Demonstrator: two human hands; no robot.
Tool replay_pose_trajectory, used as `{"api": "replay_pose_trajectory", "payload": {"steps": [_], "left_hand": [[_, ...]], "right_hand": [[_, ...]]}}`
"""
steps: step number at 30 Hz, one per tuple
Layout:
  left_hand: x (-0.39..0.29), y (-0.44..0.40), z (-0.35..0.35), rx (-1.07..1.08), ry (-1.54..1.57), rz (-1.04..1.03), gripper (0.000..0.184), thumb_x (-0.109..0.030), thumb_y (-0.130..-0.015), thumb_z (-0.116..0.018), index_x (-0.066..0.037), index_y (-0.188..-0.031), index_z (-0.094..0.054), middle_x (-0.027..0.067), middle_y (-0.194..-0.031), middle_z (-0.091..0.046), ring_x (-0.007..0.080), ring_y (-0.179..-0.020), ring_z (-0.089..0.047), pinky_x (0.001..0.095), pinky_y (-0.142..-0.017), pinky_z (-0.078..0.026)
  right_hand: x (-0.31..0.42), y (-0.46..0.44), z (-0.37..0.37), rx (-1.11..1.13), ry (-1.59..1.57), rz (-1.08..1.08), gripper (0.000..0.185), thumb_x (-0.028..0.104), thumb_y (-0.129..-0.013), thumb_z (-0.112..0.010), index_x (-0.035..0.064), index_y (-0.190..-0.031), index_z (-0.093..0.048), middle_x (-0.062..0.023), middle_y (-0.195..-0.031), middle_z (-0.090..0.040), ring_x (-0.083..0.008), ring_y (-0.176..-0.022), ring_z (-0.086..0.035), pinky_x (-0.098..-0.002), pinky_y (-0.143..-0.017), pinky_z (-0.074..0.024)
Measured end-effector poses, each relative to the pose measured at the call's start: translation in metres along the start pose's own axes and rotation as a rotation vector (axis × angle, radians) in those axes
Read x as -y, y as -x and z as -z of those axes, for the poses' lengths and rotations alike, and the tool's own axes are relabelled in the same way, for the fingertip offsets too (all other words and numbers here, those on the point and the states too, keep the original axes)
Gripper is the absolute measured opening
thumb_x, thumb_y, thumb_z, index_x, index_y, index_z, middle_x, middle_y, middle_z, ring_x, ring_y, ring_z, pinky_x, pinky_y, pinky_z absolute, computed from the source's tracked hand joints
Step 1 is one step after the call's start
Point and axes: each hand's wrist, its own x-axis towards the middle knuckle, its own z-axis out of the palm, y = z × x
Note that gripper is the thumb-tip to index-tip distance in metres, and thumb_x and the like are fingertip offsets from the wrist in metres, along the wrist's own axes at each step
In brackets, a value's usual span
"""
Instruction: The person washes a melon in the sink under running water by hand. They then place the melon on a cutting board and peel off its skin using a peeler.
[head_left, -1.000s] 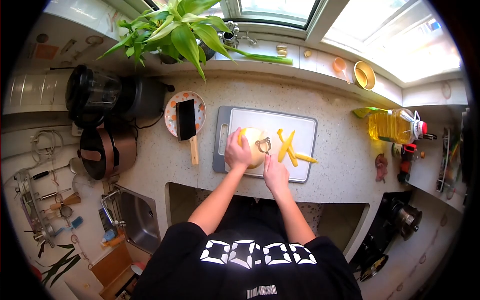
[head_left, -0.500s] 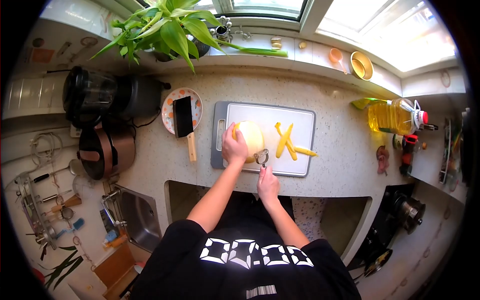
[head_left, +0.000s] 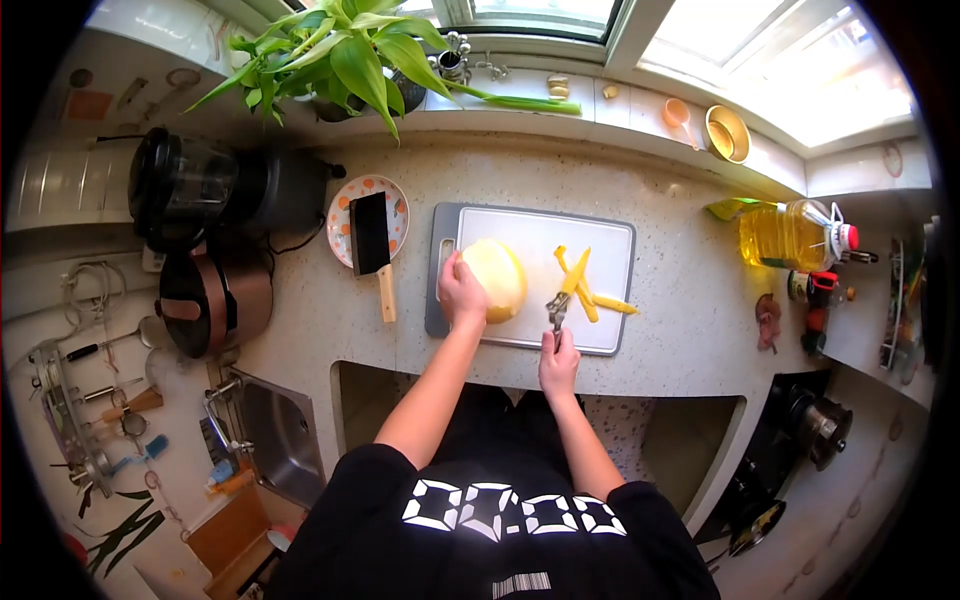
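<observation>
My left hand (head_left: 462, 291) grips the left side of a round, pale yellow melon (head_left: 498, 278), partly peeled, on the left half of a white cutting board (head_left: 540, 225) with a grey edge. In my right hand (head_left: 559, 364) is a metal peeler (head_left: 557, 308), held by its handle with the head pointing away from me. The peeler's head is over the board, to the right of the melon and apart from it, close to several yellow strips of peel (head_left: 582, 289). My left palm is hidden against the melon.
Left of the board, a cleaver (head_left: 370, 235) lies across a patterned plate (head_left: 398, 205), its wooden handle over the counter. An oil bottle (head_left: 790, 235) lies at the right. The sink (head_left: 280, 430) is lower left, and a potted plant (head_left: 350, 60) stands by the window.
My right hand has moved the peeler rightward, off the melon's edge to beside the peel strips. My left hand has shifted slightly left around the melon.
</observation>
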Motion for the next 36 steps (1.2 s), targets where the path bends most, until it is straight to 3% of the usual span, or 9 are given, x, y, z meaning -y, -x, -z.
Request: {"api": "replay_pose_trajectory", "payload": {"steps": [6, 9, 14, 18, 22, 25, 26, 29, 36], "left_hand": [[0.008, 0.002, 0.004, 0.041, -0.01, -0.119, 0.046, -0.035, -0.1, -0.045, -0.011, -0.132, -0.067, 0.019, -0.131, -0.067, 0.0379, -0.12, -0.063, 0.0427, -0.103, -0.049], [0.004, -0.002, 0.008, 0.065, -0.011, -0.123, 0.045, -0.035, -0.1, -0.045, -0.011, -0.132, -0.067, 0.0189, -0.131, -0.067, 0.0389, -0.119, -0.063, 0.0431, -0.102, -0.049], [-0.001, 0.002, 0.008, 0.053, -0.114, -0.205, 0.042, -0.033, -0.101, -0.047, -0.01, -0.129, -0.069, 0.0166, -0.126, -0.07, 0.0347, -0.115, -0.066, 0.0403, -0.098, -0.051], [0.004, 0.0, 0.006, 0.071, -0.146, -0.309, 0.04, -0.035, -0.101, -0.051, -0.014, -0.13, -0.068, 0.0148, -0.129, -0.066, 0.036, -0.116, -0.064, 0.044, -0.099, -0.051], [-0.006, 0.011, 0.007, 0.115, -0.18, -0.365, 0.039, -0.033, -0.1, -0.053, -0.014, -0.13, -0.068, 0.0127, -0.13, -0.065, 0.035, -0.116, -0.064, 0.0435, -0.099, -0.052], [-0.01, 0.017, 0.008, 0.136, -0.237, -0.456, 0.039, -0.033, -0.1, -0.053, -0.014, -0.131, -0.068, 0.0118, -0.13, -0.065, 0.0346, -0.116, -0.064, 0.043, -0.098, -0.052], [-0.009, 0.017, 0.008, 0.133, -0.239, -0.471, 0.039, -0.033, -0.1, -0.053, -0.014, -0.131, -0.068, 0.012, -0.13, -0.065, 0.0347, -0.116, -0.064, 0.043, -0.098, -0.052], [-0.008, 0.018, 0.006, 0.136, -0.235, -0.503, 0.039, -0.033, -0.1, -0.054, -0.014, -0.131, -0.068, 0.0123, -0.13, -0.065, 0.0349, -0.116, -0.064, 0.0429, -0.098, -0.052], [-0.013, 0.012, 0.01, 0.165, -0.215, -0.446, 0.038, -0.031, -0.1, -0.053, -0.012, -0.13, -0.068, 0.0152, -0.129, -0.066, 0.0362, -0.116, -0.064, 0.0418, -0.099, -0.051]], "right_hand": [[0.038, -0.076, -0.035, -0.074, 0.057, 0.356, 0.05, 0.036, -0.089, -0.082, 0.0022, -0.123, -0.067, -0.0089, -0.103, -0.066, -0.0164, -0.095, -0.064, -0.032, -0.085, -0.0514], [0.026, -0.095, -0.047, 0.115, -0.218, 0.17, 0.048, 0.033, -0.088, -0.082, 0.0019, -0.122, -0.067, -0.0075, -0.107, -0.065, -0.0169, -0.098, -0.064, -0.0323, -0.085, -0.0523], [0.008, -0.098, -0.04, -0.012, -0.418, -0.131, 0.022, 0.023, -0.094, -0.076, 0.0066, -0.088, -0.064, 0.0027, -0.074, -0.062, -0.005, -0.06, -0.046, -0.0246, -0.054, -0.0386], [-0.012, -0.101, -0.009, 0.035, -0.232, -0.169, 0.026, 0.025, -0.092, -0.076, 0.0015, -0.101, -0.068, -0.007, -0.091, -0.071, -0.0178, -0.087, -0.066, -0.0336, -0.082, -0.0509], [0.005, -0.092, -0.007, 0.092, -0.212, 0.155, 0.04, 0.023, -0.088, -0.08, 0.0004, -0.119, -0.069, -0.0128, -0.112, -0.072, -0.0225, -0.109, -0.067, -0.0342, -0.097, -0.0491], [0.028, -0.1, -0.024, 0.102, -0.335, 0.145, 0.039, 0.023, -0.088, -0.08, -0.0001, -0.117, -0.07, -0.0128, -0.111, -0.072, -0.0221, -0.11, -0.066, -0.0337, -0.098, -0.0485], [0.028, -0.108, -0.03, 0.158, -0.343, 0.136, 0.033, 0.021, -0.092, -0.08, 0.0019, -0.118, -0.071, -0.0012, -0.097, -0.07, -0.0092, -0.085, -0.063, -0.0258, -0.079, -0.0509], [0.021, -0.12, -0.032, 0.147, -0.419, -0.094, 0.024, 0.02, -0.093, -0.078, 0.0031, -0.108, -0.071, 0.0025, -0.08, -0.064, -0.0064, -0.07, -0.056, -0.0233, -0.065, -0.046], [-0.006, -0.121, 0.001, -0.271, 0.2, 0.342, 0.03, 0.023, -0.09, -0.079, -0.0002, -0.107, -0.071, -0.0089, -0.076, -0.069, -0.0229, -0.072, -0.067, -0.0357, -0.071, -0.0527]]}}
